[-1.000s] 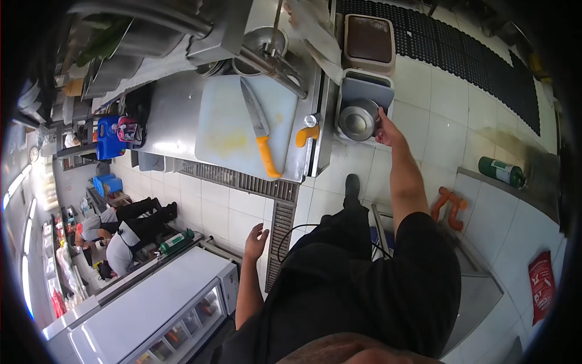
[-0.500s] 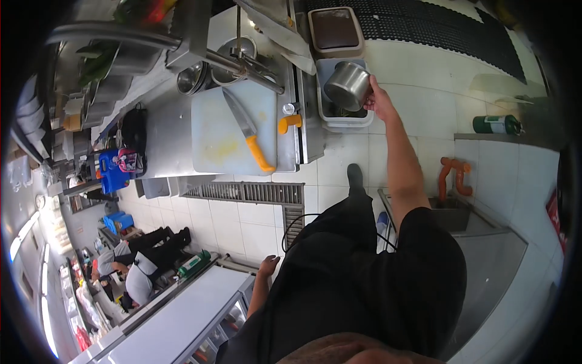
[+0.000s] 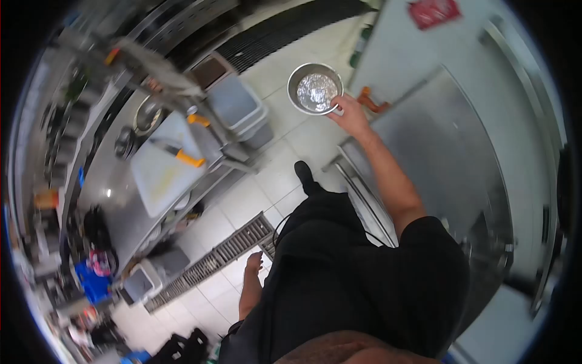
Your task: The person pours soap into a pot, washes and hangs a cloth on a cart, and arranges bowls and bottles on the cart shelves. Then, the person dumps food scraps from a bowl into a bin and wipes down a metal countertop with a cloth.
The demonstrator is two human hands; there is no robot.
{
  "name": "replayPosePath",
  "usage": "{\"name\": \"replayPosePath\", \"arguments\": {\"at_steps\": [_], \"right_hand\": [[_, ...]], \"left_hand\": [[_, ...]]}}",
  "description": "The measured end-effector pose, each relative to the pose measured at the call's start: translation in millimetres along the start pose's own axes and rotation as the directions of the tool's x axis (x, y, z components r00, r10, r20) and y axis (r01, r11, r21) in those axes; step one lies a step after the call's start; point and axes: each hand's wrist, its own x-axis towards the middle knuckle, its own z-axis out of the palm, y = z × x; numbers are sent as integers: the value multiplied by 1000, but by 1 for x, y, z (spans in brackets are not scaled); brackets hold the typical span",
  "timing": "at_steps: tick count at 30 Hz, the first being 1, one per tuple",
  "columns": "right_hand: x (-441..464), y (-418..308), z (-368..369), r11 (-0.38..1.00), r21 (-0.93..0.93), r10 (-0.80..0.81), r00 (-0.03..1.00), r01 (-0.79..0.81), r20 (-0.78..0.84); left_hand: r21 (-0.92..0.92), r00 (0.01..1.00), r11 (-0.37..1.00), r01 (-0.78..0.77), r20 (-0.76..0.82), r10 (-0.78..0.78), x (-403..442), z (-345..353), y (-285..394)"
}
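Note:
A round metal pot [image 3: 315, 89] is gripped at its rim by my right hand [image 3: 350, 114], out over the tiled floor. Its opening faces up and its shiny inside shows. Low beside my body hangs my left hand [image 3: 254, 262], touching nothing visible; its fingers are small and blurred. On the steel counter at the left, a knife with a yellow handle [image 3: 190, 159] lies on a white cutting board [image 3: 159, 182]. A yellow object [image 3: 198, 119] is near the board's corner.
A steel counter [image 3: 424, 151] stands on my right, with an orange pipe [image 3: 371, 102] behind its edge. Grey bins [image 3: 233, 106] stand by the left counter's end. A drain grate [image 3: 212, 261] crosses the floor. Parts of people [image 3: 182, 349] show at the lower left.
My view has turned to the right. My right hand has moved the pot away from above the bin and tipped it from sideways to opening up. My left hand stays low.

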Motion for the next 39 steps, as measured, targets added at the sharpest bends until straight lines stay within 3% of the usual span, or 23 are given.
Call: {"name": "replayPosePath", "arguments": {"at_steps": [1, 2, 4, 8, 11, 13, 18, 20, 21, 22, 23, 25, 27, 30, 31, 32, 35, 38, 39], "right_hand": [[-30, -5, -27, 999, -21, 39, 999, -40, -35], [-62, -10, -53, 996, -37, 81, 994, -84, -71], [-124, -20, -97, 970, -84, 216, 966, -229, -143], [-245, -20, -166, 932, -92, 283, 864, -350, -417], [-338, -28, -211, 845, -62, 368, 662, -531, -653], [-399, -29, -239, 791, 32, 386, 458, -611, -801], [-583, 15, -317, 707, 216, 296, 5, -673, -955], [-649, 13, -356, 522, 263, 231, -162, -811, -959], [-683, 15, -377, 455, 317, 241, -227, -832, -943], [-719, 22, -397, 386, 371, 250, -291, -845, -923], [-757, 36, -414, 338, 382, 207, -328, -860, -922], [-834, 75, -445, 240, 398, 127, -378, -886, -917], [-908, 121, -469, 144, 390, 151, -370, -909, -917], [-978, 163, -472, 92, 446, 303, -402, -890, -864], [-992, 175, -472, 95, 471, 369, -409, -877, -835], [-1011, 191, -473, -43, 516, 508, -464, -855, -726], [-1063, 241, -440, 299, 381, 518, -187, -875, -835], [-1038, 226, -454, 288, 724, 716, -361, -627, -598], [-1035, 227, -453, 292, 691, 695, -349, -662, -628]], "left_hand": [[-8, 994, 994, 106, -34, -106, 4, 4, 0], [39, 993, 996, 86, -80, -83, -9, 9, 8], [73, 1000, 997, 13, -17, -12, -11, 11, 11], [293, 989, 951, -99, 135, 61, -4, 35, 34], [421, 977, 894, -156, 199, 77, -9, 55, 59], [478, 972, 858, -189, 217, 93, -12, 70, 77], [562, 965, 786, -256, 199, 172, -29, 124, 137], [588, 956, 756, -290, 137, 260, -38, 155, 160], [622, 920, 700, -351, 89, 382, -39, 173, 167], [702, 853, 584, -409, 67, 517, -48, 194, 178], [807, 717, 389, -444, 60, 694, -62, 221, 186], [881, 461, 169, -441, 61, 886, -99, 283, 195], [864, 327, 128, -487, 45, 944, -136, 359, 200], [755, 83, -214, -620, 335, 939, -198, 498, 209], [692, 61, -300, -656, 445, 894, -220, 546, 207], [657, 78, -341, -672, 521, 850, -252, 594, 205], [571, 131, -489, -660, 727, 674, -316, 705, 199], [594, 233, -541, -596, 772, 591, -341, 766, 185], [600, 249, -551, -579, 774, 582, -340, 780, 181]]}}
